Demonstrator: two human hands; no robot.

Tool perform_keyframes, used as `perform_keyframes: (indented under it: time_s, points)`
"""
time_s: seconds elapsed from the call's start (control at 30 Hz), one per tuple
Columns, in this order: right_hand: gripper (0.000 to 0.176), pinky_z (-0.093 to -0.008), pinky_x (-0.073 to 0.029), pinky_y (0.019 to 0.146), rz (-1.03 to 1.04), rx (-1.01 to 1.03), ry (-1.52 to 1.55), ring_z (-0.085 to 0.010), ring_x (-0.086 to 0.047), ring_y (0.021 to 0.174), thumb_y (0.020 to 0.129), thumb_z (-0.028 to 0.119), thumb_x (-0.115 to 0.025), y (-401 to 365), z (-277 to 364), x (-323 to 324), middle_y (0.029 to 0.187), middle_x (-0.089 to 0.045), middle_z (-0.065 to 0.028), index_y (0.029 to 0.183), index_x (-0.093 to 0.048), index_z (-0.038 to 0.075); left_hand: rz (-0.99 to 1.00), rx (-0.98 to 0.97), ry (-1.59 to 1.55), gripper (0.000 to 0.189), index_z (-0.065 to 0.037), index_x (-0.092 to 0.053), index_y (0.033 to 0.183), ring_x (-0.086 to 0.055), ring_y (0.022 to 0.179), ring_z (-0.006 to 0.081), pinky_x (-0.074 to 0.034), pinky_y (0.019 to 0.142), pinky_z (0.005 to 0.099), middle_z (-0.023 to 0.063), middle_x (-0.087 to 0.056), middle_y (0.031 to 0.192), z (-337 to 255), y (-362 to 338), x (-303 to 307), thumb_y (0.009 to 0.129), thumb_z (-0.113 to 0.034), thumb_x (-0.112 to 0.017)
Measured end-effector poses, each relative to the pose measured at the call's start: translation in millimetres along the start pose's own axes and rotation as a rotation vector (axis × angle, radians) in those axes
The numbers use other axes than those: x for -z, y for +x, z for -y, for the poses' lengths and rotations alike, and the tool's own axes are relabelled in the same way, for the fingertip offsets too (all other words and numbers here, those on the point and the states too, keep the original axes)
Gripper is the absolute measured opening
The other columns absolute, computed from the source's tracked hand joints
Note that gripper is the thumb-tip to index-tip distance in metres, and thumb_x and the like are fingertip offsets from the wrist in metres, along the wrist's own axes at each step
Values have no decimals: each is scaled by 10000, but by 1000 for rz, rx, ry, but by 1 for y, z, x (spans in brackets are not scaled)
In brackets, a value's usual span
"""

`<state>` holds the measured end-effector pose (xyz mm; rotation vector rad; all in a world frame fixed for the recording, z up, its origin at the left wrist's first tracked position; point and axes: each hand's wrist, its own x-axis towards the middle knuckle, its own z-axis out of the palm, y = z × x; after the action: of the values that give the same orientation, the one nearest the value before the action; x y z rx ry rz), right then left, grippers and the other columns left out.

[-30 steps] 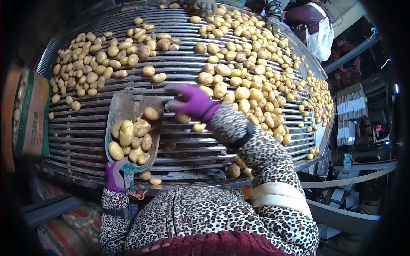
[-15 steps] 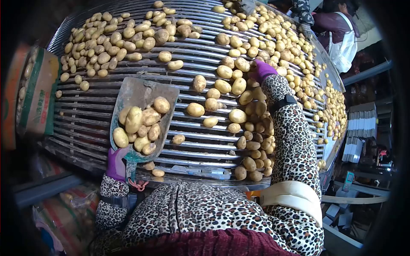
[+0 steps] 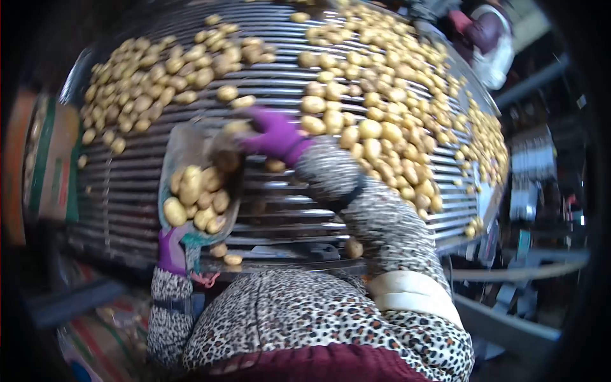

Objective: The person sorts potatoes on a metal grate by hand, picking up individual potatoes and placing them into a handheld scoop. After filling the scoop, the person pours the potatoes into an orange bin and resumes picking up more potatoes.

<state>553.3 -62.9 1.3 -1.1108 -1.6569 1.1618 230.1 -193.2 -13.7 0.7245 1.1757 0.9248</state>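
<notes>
My left hand, in a purple glove, is closed round the handle of a worn green scoop that lies on the metal slats. Several potatoes rest in the scoop. Over its upper right edge is my right hand, also purple-gloved and blurred by motion. Potatoes show at its fingertips, and a dark shape under the fingers is too blurred to make out. Whether the fingers grip anything is unclear.
Potatoes lie in a heap at the upper left and a larger spread on the right of the slatted table. Printed sacks stand at the left edge. Another person is at the upper right.
My right hand has moved left from the right-hand potatoes to the scoop. Potatoes near the middle slats have shifted or gone from there. My left hand still holds the scoop.
</notes>
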Motion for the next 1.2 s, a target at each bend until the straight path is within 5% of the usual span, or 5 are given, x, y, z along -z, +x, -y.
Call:
perform_keyframes:
  time_s: [0.1,0.5,0.8,1.0,1.2]
  points:
    - [627,-449,-501,874,-27,70,-294,-379,-627,982,778,406,-647,-17,34,-28,1106,-622,-214,1318,-500,124,-68,-54,-9,298,14,-617,1116,-627,949,183,-509,842,324,70,-641,1041,-1,-4,-15,833,-74,-584]
    - [707,-550,-129,1153,53,-318,-1323,-357,-313,1371,817,565,-585,-253,1,114,1480,-366,-140,1429,-400,263,-75,-24,14,356,0,-568,1200,-614,1025,203,-501,898,347,89,-622,1116,6,4,3,863,-112,-566]
    - [479,-443,-490,897,37,-973,-1345,-287,-621,1016,886,449,-604,-257,-3,226,1107,-637,-114,1311,-526,241,-64,-30,-40,385,-2,-553,1226,-609,1046,210,-498,912,354,92,-611,1145,4,2,-2,856,-108,-571]
    - [263,-412,-533,779,-380,-275,-1197,-307,-660,911,828,335,-674,-192,-14,232,944,-673,-95,1034,-684,171,-57,-27,-45,405,-4,-543,1243,-606,1060,216,-496,921,359,94,-603,1164,1,-1,-3,852,-105,-574]
    - [350,-428,-537,845,142,-739,-1385,-292,-654,1016,806,324,-671,-111,-21,208,1102,-669,-136,1129,-666,189,-61,-38,-72,426,-5,-532,1260,-603,1075,221,-494,930,364,96,-596,1183,-3,-8,-8,848,-102,-577]
